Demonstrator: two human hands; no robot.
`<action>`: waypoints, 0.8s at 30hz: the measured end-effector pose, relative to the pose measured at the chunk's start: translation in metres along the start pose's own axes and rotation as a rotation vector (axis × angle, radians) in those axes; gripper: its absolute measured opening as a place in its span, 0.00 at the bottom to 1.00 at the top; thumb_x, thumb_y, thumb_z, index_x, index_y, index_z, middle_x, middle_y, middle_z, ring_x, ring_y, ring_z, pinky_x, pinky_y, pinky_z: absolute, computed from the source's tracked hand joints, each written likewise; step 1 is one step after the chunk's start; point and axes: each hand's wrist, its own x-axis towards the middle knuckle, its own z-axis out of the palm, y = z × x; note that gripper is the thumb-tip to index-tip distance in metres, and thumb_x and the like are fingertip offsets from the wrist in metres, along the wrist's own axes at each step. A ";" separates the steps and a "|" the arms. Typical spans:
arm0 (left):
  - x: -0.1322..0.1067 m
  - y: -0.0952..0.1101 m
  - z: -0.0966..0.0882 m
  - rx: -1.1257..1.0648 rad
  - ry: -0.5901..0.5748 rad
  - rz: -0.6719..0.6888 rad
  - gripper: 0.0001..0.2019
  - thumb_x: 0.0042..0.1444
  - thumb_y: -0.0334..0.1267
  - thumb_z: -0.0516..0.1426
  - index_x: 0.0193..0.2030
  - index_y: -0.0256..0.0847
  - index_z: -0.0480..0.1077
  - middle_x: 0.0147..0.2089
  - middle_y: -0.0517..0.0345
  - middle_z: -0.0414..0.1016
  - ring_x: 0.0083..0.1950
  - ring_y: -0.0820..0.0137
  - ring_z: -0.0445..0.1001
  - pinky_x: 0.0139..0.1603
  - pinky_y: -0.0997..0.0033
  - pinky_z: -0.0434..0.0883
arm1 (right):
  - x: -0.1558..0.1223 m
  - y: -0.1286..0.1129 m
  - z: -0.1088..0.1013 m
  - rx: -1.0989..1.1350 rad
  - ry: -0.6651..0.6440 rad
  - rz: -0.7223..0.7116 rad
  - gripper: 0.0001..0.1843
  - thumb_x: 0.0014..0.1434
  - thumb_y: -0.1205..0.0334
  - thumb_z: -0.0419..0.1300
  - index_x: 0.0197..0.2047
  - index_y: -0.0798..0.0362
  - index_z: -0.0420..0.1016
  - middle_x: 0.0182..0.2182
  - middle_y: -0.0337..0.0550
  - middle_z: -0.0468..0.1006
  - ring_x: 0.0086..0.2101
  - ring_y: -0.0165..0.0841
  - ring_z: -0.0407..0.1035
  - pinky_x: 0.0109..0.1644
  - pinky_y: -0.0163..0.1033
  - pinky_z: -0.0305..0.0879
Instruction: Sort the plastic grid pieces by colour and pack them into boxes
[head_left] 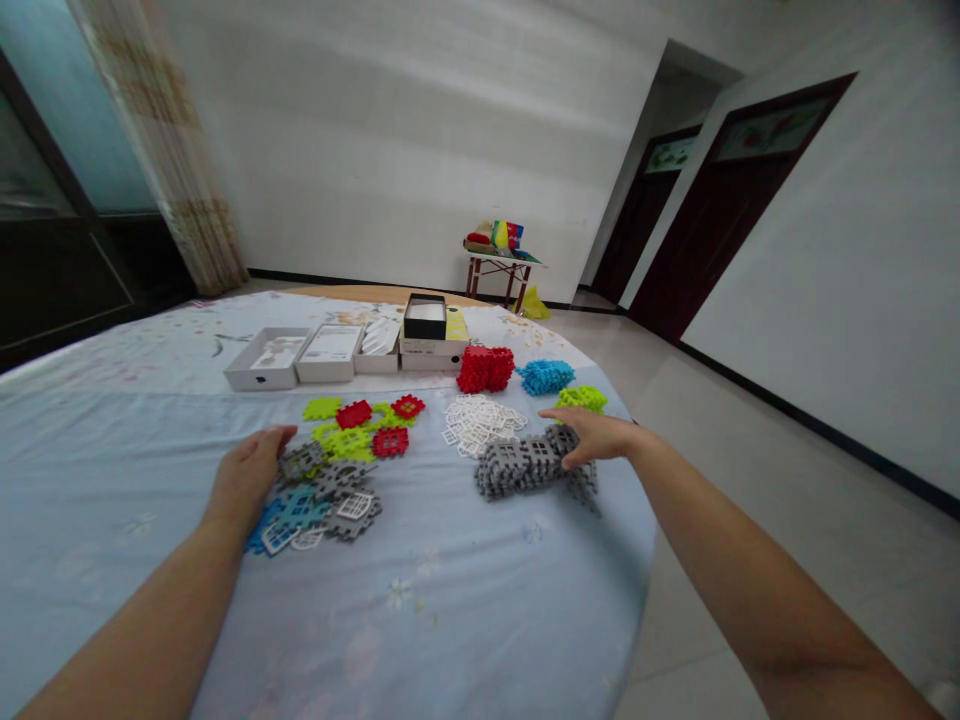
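Note:
My left hand (251, 470) is at the left edge of a mixed heap of plastic building tiles. Its fingers curl at the edge of a grey tile (301, 462); the thumb is mostly hidden. Green tiles (349, 442), red tiles (391, 442), blue tiles (300, 508) and white window-like pieces (355, 505) lie in the same heap. My right hand (600, 435) reaches over the right end of a row of stacked grey tiles (525, 465). Thumb and forefinger are spread apart, with the thumb against the stack.
Behind the grey row lie white window pieces (484, 425), a red stack (486, 369), a blue stack (547, 376) and a green stack (583, 399). Open white boxes (262, 376) and a small black box (425, 318) stand farther back. The table's rounded edge (651, 560) runs beneath my right forearm.

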 end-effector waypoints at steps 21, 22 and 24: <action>-0.003 0.001 0.004 -0.093 0.025 0.005 0.20 0.50 0.47 0.51 0.40 0.35 0.75 0.42 0.52 0.78 0.47 0.63 0.73 0.52 0.64 0.67 | 0.015 -0.104 0.014 0.151 0.360 -0.329 0.28 0.56 0.56 0.58 0.59 0.51 0.63 0.55 0.51 0.68 0.55 0.40 0.61 0.60 0.49 0.55; -0.005 0.003 0.003 -0.095 0.025 0.004 0.20 0.50 0.47 0.51 0.40 0.36 0.75 0.42 0.52 0.78 0.47 0.63 0.73 0.52 0.64 0.67 | 0.021 -0.120 0.021 0.175 0.351 -0.373 0.27 0.56 0.57 0.58 0.58 0.52 0.64 0.53 0.51 0.69 0.54 0.40 0.62 0.59 0.49 0.57; -0.009 0.007 0.002 -0.097 0.022 -0.002 0.19 0.50 0.46 0.50 0.40 0.36 0.75 0.43 0.51 0.78 0.47 0.63 0.73 0.51 0.65 0.67 | 0.034 -0.149 0.039 0.214 0.317 -0.426 0.25 0.55 0.58 0.59 0.56 0.53 0.66 0.50 0.51 0.72 0.50 0.38 0.66 0.55 0.47 0.61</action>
